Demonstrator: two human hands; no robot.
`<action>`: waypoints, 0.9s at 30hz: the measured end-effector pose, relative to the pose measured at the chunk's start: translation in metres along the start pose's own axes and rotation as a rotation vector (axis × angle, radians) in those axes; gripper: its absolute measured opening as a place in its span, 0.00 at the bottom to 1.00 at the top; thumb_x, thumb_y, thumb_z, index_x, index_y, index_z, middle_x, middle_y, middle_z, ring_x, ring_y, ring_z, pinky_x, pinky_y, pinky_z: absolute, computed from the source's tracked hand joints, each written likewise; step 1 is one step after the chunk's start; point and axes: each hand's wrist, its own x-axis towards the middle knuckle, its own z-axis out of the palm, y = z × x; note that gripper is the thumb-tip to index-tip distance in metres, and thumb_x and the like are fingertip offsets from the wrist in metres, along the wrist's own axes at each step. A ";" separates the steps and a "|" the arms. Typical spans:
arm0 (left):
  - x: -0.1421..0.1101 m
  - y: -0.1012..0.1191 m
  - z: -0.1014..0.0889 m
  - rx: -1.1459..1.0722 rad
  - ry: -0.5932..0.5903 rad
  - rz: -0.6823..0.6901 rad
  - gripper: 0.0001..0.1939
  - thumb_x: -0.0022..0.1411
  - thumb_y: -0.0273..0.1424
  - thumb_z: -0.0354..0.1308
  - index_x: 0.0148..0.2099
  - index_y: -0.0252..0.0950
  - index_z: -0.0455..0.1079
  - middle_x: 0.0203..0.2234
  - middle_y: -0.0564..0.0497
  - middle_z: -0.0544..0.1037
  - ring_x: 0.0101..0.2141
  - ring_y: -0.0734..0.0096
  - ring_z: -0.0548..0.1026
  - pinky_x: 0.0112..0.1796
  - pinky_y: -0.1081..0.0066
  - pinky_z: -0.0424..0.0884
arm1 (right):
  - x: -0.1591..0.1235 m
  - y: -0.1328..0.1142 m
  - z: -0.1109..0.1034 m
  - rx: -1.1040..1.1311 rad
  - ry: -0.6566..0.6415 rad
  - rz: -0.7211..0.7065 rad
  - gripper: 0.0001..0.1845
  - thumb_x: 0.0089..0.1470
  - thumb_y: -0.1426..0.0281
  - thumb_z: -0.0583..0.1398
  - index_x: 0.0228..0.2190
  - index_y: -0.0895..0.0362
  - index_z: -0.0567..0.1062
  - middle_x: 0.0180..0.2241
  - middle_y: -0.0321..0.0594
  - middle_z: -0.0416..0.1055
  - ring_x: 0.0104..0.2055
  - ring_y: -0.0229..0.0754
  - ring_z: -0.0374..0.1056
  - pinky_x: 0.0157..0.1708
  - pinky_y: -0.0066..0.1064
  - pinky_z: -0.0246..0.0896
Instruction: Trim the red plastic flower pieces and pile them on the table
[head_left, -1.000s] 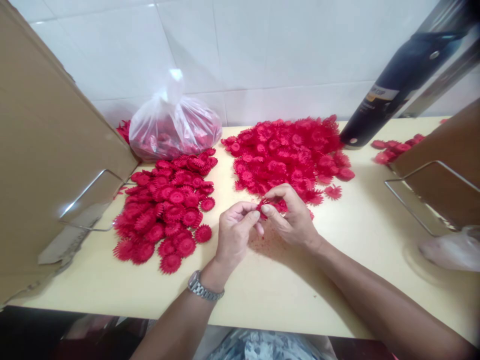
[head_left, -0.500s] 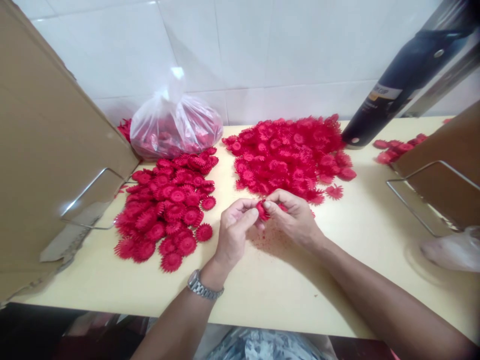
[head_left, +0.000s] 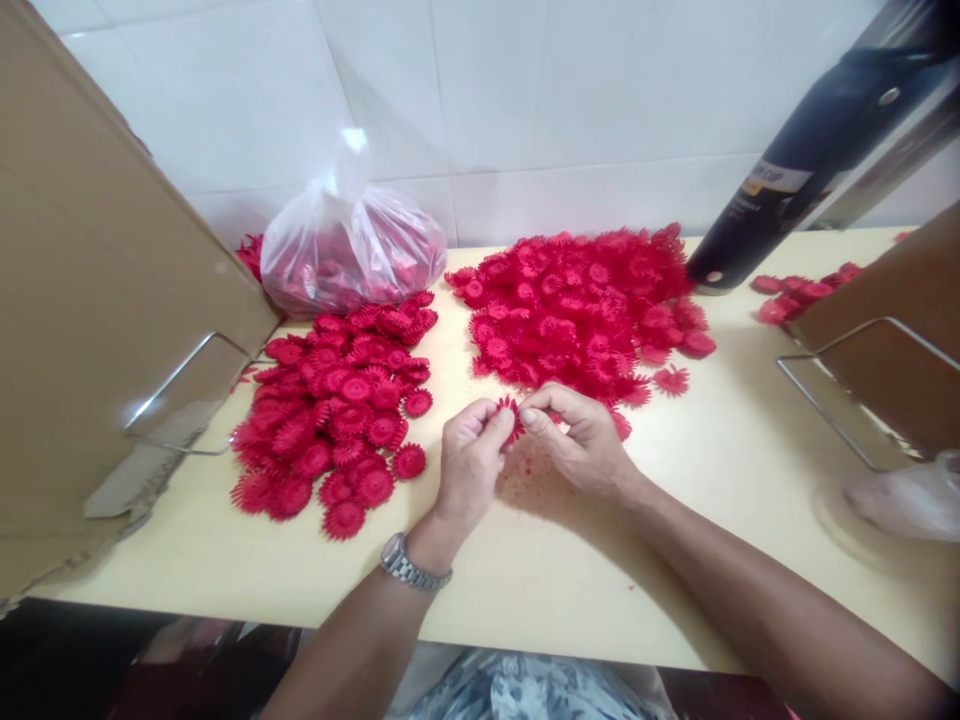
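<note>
Between thumb and fingers, my left hand (head_left: 476, 445) pinches a small red flower-shaped piece (head_left: 511, 418) with pointed petals. My right hand (head_left: 581, 435) is closed in a pinch at that piece's right edge, its fingertips on the petals. Behind my hands spreads a large pile of red flower pieces (head_left: 570, 310), loose and ragged. On the left lies another pile of red flower pieces (head_left: 345, 400), rounder and with their petals curled in. Small red crumbs (head_left: 529, 485) dot the table under my hands.
A tied clear plastic bag (head_left: 352, 250) of red pieces stands at the back left. Cardboard boxes flank the table, the left box (head_left: 112, 270) and right box (head_left: 892, 350), with bent metal wires. A dark bottle (head_left: 772, 190) stands behind on the right, near a crumpled plastic bag (head_left: 915, 500).
The flower piece has turned in my left fingers, and its petals now point up and outward. My right fingertips have shifted slightly away from its middle to its edge.
</note>
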 end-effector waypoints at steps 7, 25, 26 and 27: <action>0.001 -0.001 0.000 0.019 0.016 0.005 0.17 0.55 0.40 0.57 0.23 0.34 0.59 0.14 0.59 0.56 0.16 0.83 0.53 0.17 0.77 0.47 | 0.000 -0.002 0.001 0.006 -0.031 -0.009 0.10 0.57 0.67 0.54 0.27 0.57 0.70 0.25 0.36 0.66 0.27 0.35 0.64 0.28 0.27 0.59; -0.003 0.015 -0.004 0.409 -0.137 0.172 0.19 0.61 0.40 0.49 0.22 0.36 0.54 0.17 0.58 0.54 0.21 0.78 0.53 0.22 0.75 0.51 | 0.005 0.001 -0.010 -0.069 -0.125 -0.103 0.04 0.52 0.73 0.58 0.27 0.58 0.72 0.25 0.37 0.67 0.27 0.35 0.63 0.26 0.27 0.58; -0.003 0.017 -0.005 0.409 -0.158 0.154 0.17 0.60 0.39 0.50 0.23 0.36 0.56 0.17 0.58 0.55 0.21 0.78 0.54 0.22 0.75 0.51 | 0.005 0.001 -0.011 -0.101 -0.105 -0.126 0.05 0.52 0.73 0.57 0.26 0.57 0.72 0.24 0.37 0.67 0.26 0.35 0.63 0.26 0.27 0.58; -0.003 0.017 -0.005 0.400 -0.183 0.131 0.15 0.60 0.37 0.51 0.24 0.35 0.58 0.18 0.58 0.57 0.21 0.79 0.55 0.22 0.75 0.51 | 0.006 0.002 -0.011 -0.129 -0.080 -0.145 0.06 0.52 0.74 0.56 0.26 0.57 0.72 0.24 0.37 0.67 0.26 0.35 0.63 0.26 0.27 0.58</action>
